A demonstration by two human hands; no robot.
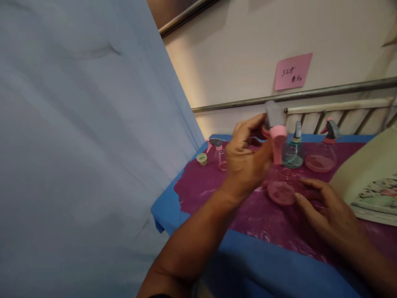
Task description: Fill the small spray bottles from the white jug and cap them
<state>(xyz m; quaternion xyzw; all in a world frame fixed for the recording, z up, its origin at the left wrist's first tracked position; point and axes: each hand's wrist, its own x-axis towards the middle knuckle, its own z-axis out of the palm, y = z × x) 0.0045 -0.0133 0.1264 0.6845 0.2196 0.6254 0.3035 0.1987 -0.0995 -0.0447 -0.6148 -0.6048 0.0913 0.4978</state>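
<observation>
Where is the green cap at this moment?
In the head view the green cap sits at the table's left end, just left of the small pink spray bottle, apart from the left hand holding the pink spray head.

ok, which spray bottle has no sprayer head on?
The pink round bottle in front, by the right hand: open neck. The left hand holds a sprayer head above it. The teal bottle, far pink bottle and small bottle behind wear theirs.

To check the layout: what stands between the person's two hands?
In the head view, a clear bottle of pink liquid stands between them. The right hand touches it; the left hand holds a pink spray head above it.
</observation>
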